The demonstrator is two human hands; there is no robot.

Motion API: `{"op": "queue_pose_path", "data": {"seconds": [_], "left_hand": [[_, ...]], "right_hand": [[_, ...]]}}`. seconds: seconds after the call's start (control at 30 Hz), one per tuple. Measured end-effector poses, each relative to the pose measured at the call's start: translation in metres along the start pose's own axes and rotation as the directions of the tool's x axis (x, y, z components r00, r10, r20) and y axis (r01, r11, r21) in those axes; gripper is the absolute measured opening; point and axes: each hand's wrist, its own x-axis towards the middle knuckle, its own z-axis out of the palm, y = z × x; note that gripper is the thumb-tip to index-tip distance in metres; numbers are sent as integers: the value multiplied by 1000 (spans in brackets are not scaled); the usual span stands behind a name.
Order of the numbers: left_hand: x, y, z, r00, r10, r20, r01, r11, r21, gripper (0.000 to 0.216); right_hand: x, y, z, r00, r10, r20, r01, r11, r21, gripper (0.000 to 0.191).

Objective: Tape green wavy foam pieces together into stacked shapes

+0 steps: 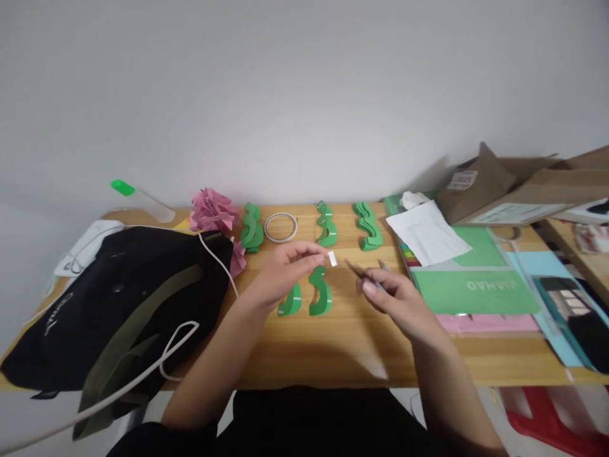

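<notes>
My left hand (290, 270) pinches a small white strip (332, 258) between thumb and fingertips, above the table. To its right, my right hand (392, 295) is closed around scissors (354, 269), whose dark pointed blades aim toward the strip; motion blurs them. Below the strip lie two wavy green paper pieces, a right one (321, 295) and a left one (291, 301) partly covered by my left hand, both with pale strips on them. Farther back are a green cutout with pale strips (326, 225), a stack of green cutouts (368, 226) and another green stack (252, 227).
A ring of white tape or cord (280, 227) and pink paper flowers (214, 211) stand along the back. A black bag (143, 298) and white cable fill the left. On the right are green folders (476, 291), white paper (429, 233) and a cardboard box (518, 190).
</notes>
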Motion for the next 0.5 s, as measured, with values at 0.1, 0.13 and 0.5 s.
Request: {"op": "queue_pose_path", "data": {"seconds": [0.1, 0.13, 0.5], "left_hand": [[-3, -5, 5, 998, 58, 24, -58, 998, 1, 11], [-4, -5, 6, 996, 83, 28, -83, 996, 11, 10], [-9, -8, 11, 957, 288, -38, -266, 919, 290, 12]], "right_hand": [[7, 0, 20, 974, 66, -216, -39, 991, 127, 31], [9, -1, 26, 967, 75, -243, -43, 990, 135, 27], [12, -8, 33, 935, 94, -342, -33, 983, 178, 21]]}}
